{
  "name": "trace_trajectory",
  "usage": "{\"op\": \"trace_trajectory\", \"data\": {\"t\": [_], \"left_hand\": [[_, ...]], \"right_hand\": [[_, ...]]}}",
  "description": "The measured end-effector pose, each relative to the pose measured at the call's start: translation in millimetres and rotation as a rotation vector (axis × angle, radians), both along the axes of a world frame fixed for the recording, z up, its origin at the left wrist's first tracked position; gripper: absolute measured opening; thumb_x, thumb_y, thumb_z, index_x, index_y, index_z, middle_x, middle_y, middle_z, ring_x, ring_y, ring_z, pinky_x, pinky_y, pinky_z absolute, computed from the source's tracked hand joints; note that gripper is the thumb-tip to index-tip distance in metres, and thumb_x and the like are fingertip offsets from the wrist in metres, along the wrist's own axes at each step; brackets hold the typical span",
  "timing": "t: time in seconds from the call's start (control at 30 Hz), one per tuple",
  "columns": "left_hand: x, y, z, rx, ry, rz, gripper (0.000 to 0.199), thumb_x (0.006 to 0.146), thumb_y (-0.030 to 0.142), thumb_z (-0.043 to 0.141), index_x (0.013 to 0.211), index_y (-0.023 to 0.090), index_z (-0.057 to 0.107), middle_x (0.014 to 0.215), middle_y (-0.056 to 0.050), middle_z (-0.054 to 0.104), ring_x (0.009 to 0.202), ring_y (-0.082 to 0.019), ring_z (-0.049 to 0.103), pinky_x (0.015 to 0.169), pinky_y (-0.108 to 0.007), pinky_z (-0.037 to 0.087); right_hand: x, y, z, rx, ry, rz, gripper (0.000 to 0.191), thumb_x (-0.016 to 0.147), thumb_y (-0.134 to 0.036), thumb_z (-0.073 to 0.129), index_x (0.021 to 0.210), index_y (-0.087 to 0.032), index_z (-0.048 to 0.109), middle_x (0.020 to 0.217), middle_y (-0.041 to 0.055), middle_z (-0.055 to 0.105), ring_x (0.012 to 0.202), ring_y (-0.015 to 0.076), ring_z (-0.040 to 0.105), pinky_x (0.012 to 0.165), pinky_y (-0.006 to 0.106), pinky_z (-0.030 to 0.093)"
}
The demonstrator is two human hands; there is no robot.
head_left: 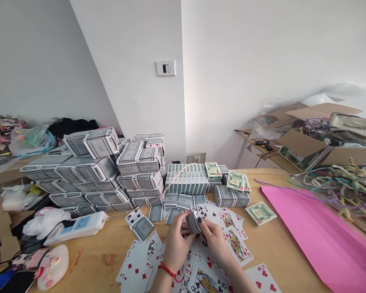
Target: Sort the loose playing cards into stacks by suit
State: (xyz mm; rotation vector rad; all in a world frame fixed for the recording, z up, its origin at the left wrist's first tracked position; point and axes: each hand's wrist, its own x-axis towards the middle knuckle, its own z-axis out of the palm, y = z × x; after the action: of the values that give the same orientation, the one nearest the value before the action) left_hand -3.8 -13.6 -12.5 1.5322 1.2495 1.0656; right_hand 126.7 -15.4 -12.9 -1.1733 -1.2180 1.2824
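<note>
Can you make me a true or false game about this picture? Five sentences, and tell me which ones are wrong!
1. The left hand and right hand hold grey cards. True.
2. The red bracelet is on the right wrist. False: it is on the left wrist.
3. The big paper is green. False: it is pink.
4. The power strip is left of the hands. True.
5. The five of hearts lies face down. False: it lies face up.
</note>
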Motion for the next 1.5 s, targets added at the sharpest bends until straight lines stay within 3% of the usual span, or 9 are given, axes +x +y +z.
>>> {"op": "trace_trajectory", "data": {"t": [0.37,0.7,1.0,1.2,1.27,1.33,1.4,1.5], "left_hand": [[-1.6,-0.8,-6.3,0.162,0.111,-0.011,0.051,0.067,0.002,0.051,0.111,0.027,0.048,0.122,-0.005,0.046,0.102,-0.022,0.055,0.076,-0.034,0.054],[-1.3,-4.0,-1.8,0.173,0.143,-0.027,0.049,0.069,0.003,0.050,0.112,0.027,0.047,0.121,-0.005,0.047,0.102,-0.022,0.055,0.076,-0.035,0.054],[1.3,-5.1,-1.5,0.192,0.211,-0.022,0.050,0.066,0.000,0.049,0.108,0.026,0.049,0.120,-0.006,0.047,0.108,-0.024,0.050,0.082,-0.037,0.050],[3.3,-4.7,-2.7,0.175,0.194,0.004,0.048,0.066,0.001,0.048,0.108,0.025,0.049,0.118,-0.005,0.046,0.105,-0.023,0.051,0.080,-0.036,0.051],[2.6,-3.7,-5.6,0.174,0.185,0.028,0.047,0.067,0.003,0.048,0.108,0.026,0.049,0.117,-0.005,0.046,0.103,-0.022,0.052,0.080,-0.036,0.051],[1.4,-2.5,-8.3,0.175,0.180,0.067,0.045,0.069,0.005,0.049,0.109,0.026,0.048,0.117,-0.006,0.045,0.099,-0.022,0.054,0.078,-0.036,0.052],[0.0,-1.4,-9.6,0.178,0.180,0.113,0.044,0.071,0.008,0.049,0.110,0.025,0.046,0.119,-0.006,0.043,0.095,-0.020,0.056,0.076,-0.035,0.052],[-1.5,-0.4,-8.9,0.186,0.192,0.156,0.040,0.072,0.012,0.050,0.110,0.026,0.047,0.119,-0.007,0.044,0.090,-0.020,0.058,0.073,-0.034,0.053]], "right_hand": [[1.2,1.5,-7.2,-0.040,0.054,0.018,0.045,0.076,-0.059,0.041,0.065,-0.016,0.050,0.049,-0.0064,0.030,0.043,0.0077,0.023,0.041,0.022,0.019],[1.3,0.5,-8.0,-0.012,0.004,-0.017,0.043,0.079,-0.055,0.041,0.061,-0.016,0.049,0.050,-0.0056,0.031,0.045,0.0084,0.023,0.042,0.022,0.020],[5.2,0.9,-8.7,0.032,-0.105,-0.083,0.049,0.077,-0.059,0.039,0.058,-0.015,0.051,0.055,-0.0005,0.045,0.051,0.0116,0.037,0.047,0.023,0.029],[0.8,-4.9,-9.9,-0.027,-0.084,-0.109,0.046,0.081,-0.053,0.035,0.054,-0.017,0.044,0.041,-0.0048,0.038,0.039,0.0086,0.032,0.039,0.021,0.026],[-1.4,-7.9,-8.5,-0.030,-0.027,-0.078,0.042,0.085,-0.048,0.032,0.063,-0.016,0.050,0.038,-0.0056,0.040,0.036,0.0089,0.035,0.039,0.021,0.028],[-3.0,-9.2,-7.4,-0.035,0.031,-0.024,0.038,0.086,-0.044,0.031,0.083,-0.015,0.055,0.037,-0.0065,0.043,0.033,0.0098,0.039,0.038,0.020,0.031],[-3.6,-8.4,-7.4,-0.046,0.067,0.025,0.041,0.085,-0.044,0.032,0.101,-0.012,0.053,0.036,-0.0066,0.046,0.031,0.0108,0.043,0.037,0.020,0.032],[-2.7,-5.2,-8.4,-0.076,0.077,0.048,0.049,0.082,-0.047,0.037,0.110,-0.009,0.051,0.034,-0.0058,0.049,0.029,0.0118,0.045,0.035,0.020,0.033]]}}
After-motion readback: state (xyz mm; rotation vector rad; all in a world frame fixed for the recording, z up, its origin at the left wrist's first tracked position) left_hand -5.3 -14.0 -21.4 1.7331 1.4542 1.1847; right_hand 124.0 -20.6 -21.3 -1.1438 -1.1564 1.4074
